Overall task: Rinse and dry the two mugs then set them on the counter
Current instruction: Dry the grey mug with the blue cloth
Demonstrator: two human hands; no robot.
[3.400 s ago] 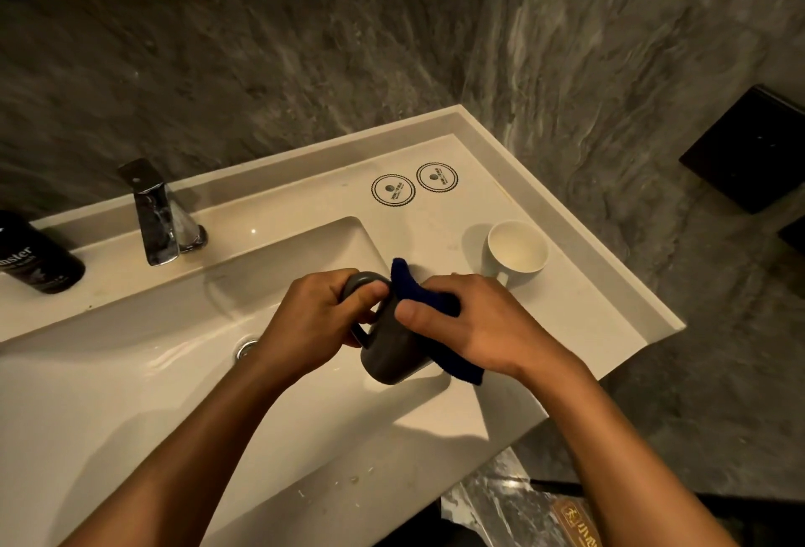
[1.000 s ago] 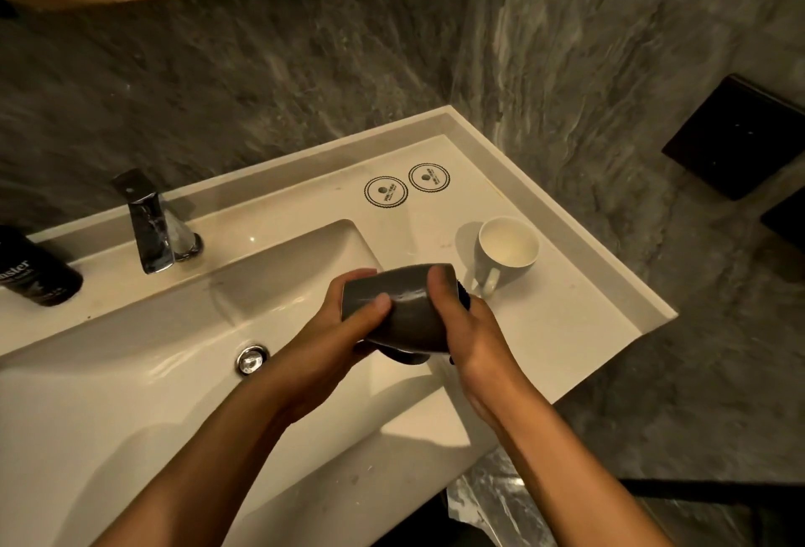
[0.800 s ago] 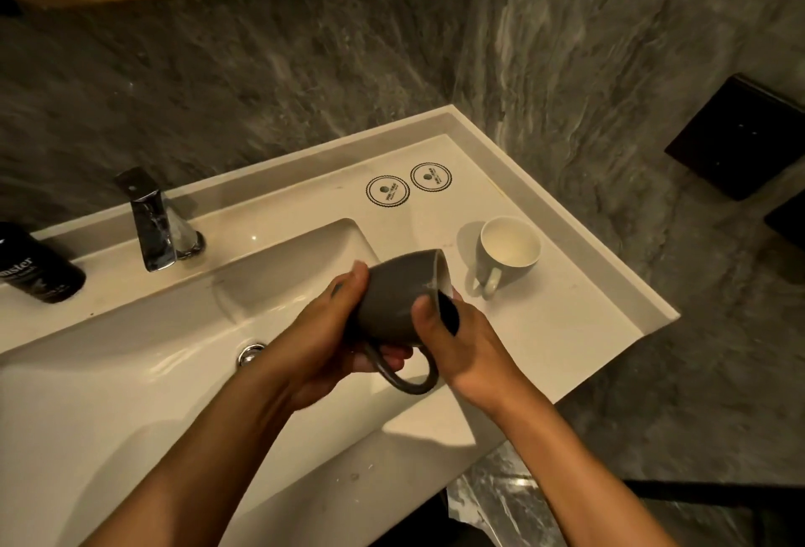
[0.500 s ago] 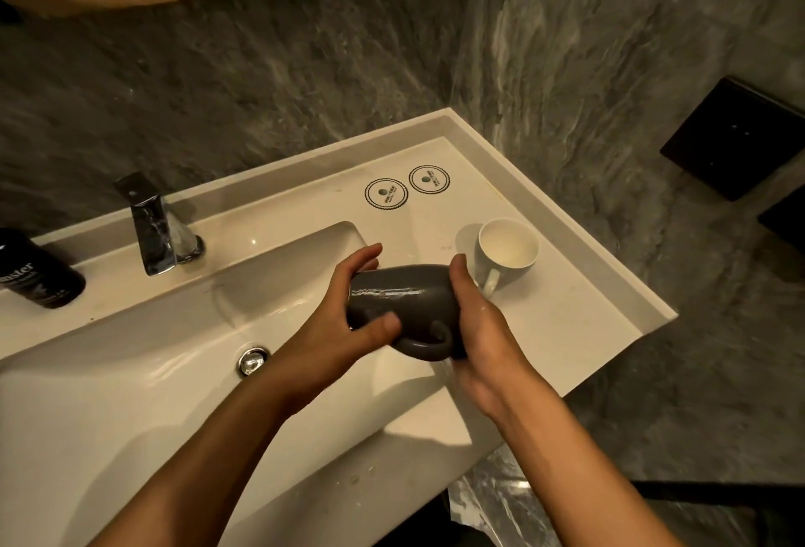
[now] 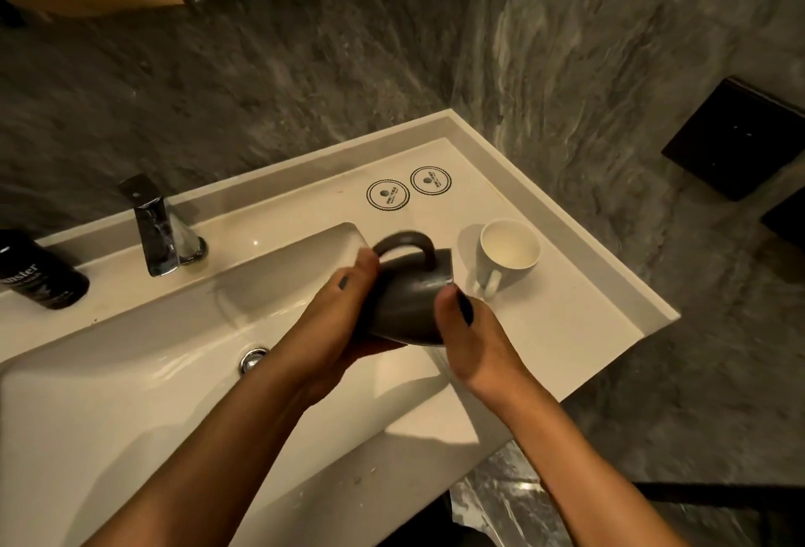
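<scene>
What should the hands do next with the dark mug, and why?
Probably turn the dark mug upright and set it beside the white mug on the counter. Both hands, left and right, hold it on its side over the basin edge.

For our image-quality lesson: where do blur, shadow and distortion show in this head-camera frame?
Head view: the dark mug and its handle are motion-smeared between both hands; the white mug is sharp and casts a soft shadow leftward; the wide-angle lens bends the counter edges; lighting is dim and warm.
</scene>
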